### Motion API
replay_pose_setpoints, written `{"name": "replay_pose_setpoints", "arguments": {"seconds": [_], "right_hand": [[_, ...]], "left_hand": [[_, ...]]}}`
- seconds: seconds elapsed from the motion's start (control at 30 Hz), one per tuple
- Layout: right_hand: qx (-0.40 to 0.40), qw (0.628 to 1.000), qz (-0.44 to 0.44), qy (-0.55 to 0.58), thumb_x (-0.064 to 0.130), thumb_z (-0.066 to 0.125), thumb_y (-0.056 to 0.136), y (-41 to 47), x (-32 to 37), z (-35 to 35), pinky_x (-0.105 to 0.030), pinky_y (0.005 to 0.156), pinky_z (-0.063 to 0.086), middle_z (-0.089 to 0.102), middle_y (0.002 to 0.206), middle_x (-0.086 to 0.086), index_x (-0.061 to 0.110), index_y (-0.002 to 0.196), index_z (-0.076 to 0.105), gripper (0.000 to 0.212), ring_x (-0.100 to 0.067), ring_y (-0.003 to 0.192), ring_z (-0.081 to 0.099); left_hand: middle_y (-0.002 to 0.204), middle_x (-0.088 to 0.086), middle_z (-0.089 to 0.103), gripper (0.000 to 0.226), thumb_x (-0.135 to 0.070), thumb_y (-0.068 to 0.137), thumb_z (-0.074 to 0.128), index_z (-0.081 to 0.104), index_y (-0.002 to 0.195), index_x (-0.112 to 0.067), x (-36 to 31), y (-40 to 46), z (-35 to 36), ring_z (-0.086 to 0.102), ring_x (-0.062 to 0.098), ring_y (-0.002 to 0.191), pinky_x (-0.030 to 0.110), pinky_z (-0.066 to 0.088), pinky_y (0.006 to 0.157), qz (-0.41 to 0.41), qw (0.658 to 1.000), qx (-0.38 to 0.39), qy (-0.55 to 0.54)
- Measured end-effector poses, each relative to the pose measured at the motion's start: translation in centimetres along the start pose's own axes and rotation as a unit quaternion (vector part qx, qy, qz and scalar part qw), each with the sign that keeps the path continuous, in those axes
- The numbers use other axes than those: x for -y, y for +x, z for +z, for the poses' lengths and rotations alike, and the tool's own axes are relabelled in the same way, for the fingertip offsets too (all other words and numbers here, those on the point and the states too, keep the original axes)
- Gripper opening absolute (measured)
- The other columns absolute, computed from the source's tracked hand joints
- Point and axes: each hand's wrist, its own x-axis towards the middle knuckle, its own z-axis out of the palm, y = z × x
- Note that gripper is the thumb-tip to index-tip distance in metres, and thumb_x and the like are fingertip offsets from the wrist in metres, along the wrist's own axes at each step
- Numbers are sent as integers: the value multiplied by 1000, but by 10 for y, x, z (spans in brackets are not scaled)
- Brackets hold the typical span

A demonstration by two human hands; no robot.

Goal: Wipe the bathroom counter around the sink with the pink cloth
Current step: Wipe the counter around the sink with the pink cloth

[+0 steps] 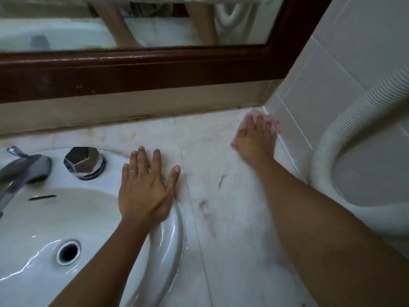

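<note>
Right hand [254,138]: fingers spread flat on pink cloth [273,125], far corner of surface [232,196]. Left hand [143,185]: fingers apart, flat across sink [172,235] rim.

A mirror [132,25] in a dark wooden frame [141,72] hung above a beige backsplash strip [132,109]; pale grey wall tiles [332,69] closed the right side; a white ribbed hose [345,127] curved against them; light was dim.
</note>
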Motion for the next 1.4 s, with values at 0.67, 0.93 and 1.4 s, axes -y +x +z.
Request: {"name": "replay_pose_setpoints", "arguments": {"seconds": [0.67, 0.93, 1.4], "right_hand": [[106, 894, -424, 97, 22, 46, 100, -87, 77, 12, -42, 120, 8, 33, 160, -2, 27, 147, 45, 48, -25, 151, 20], [37, 973, -225, 34, 43, 11, 91, -87, 54, 18, -55, 115, 25, 30, 157, -25, 8, 150, 38, 73, -44, 145, 26], [85, 912, -397, 58, 13, 35, 100, -33, 163, 17, -43, 121, 14, 8, 167, -5, 39, 157, 11, 67, -29, 153, 11]], "left_hand": [[168, 8, -4, 75, -63, 100, 16, 0, 159, -19, 3, -10, -6, -4, 22, 154, 42, 7, 125, 0, 997, -37, -75], [166, 2, -16, 76, -63, 98, 12, -3, 159, -21, 33, -47, -7, -16, 18, 152, 40, -6, 124, -45, 999, 6, -23], [165, -6, -22, 80, -65, 91, -6, -8, 158, -23, 39, -62, 1, -21, 10, 150, 35, -10, 121, -111, 992, -29, -47]]}}
